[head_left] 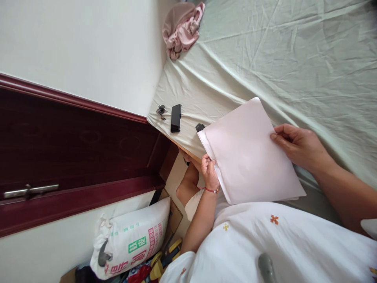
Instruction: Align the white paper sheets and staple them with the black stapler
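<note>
A few large sheets of white paper (244, 153) lie tilted over my lap, one slightly offset behind another. My left hand (209, 171), with a red beaded bracelet at the wrist, pinches their left edge. On the opposite side my right hand (297, 145) grips the right edge between thumb and fingers. Beyond the paper's upper left corner, a small black object (200, 127) peeks out, partly hidden by the sheets.
A pale green bed sheet (294, 59) covers the bed. On it lie a black phone-like device (176, 118), a small dark tangled item (161, 111) and a pink cloth (184, 29). To the left are a dark red door (73, 137) and a white printed sack (132, 239).
</note>
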`<state>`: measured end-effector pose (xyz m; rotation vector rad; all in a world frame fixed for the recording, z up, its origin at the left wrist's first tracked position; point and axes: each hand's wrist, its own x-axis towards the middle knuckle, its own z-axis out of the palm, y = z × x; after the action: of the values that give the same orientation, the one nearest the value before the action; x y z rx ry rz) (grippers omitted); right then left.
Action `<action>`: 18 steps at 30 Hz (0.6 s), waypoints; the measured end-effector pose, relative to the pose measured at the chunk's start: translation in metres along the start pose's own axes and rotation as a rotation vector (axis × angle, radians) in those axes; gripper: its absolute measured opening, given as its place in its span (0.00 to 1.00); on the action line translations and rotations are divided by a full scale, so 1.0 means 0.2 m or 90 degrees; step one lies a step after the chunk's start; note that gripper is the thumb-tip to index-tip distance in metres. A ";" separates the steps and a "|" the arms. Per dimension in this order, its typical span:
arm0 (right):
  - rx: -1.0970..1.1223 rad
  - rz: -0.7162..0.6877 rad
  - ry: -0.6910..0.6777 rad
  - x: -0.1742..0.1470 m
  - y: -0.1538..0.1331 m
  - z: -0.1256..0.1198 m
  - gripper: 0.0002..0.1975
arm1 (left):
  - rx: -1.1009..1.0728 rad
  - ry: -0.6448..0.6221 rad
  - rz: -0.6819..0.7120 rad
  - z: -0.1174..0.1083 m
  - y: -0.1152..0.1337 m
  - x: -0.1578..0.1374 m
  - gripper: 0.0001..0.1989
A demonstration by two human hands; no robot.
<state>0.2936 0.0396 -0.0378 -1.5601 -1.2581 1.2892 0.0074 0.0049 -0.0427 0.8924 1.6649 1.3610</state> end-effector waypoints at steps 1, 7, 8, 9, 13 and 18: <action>-0.001 0.008 -0.003 0.00 0.00 0.00 0.15 | 0.003 0.004 -0.001 0.00 0.00 0.00 0.09; -0.005 0.022 -0.019 0.00 -0.01 0.01 0.17 | 0.042 0.016 0.031 0.01 -0.02 0.00 0.14; -0.004 0.017 -0.019 0.00 0.00 0.01 0.17 | 0.057 0.020 0.040 0.01 -0.03 0.00 0.15; -0.004 0.012 -0.018 0.00 0.00 0.01 0.17 | 0.074 0.026 0.051 0.01 -0.03 0.00 0.15; -0.007 -0.014 -0.021 0.00 0.03 0.02 0.17 | 0.130 0.052 0.081 0.00 -0.04 0.01 0.15; 0.003 -0.030 -0.031 -0.01 0.01 0.02 0.16 | 0.077 0.009 0.042 0.01 -0.02 0.00 0.15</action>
<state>0.2907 0.0363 -0.0405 -1.4949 -1.3133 1.3061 0.0090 0.0042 -0.0459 1.0171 1.7570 1.3238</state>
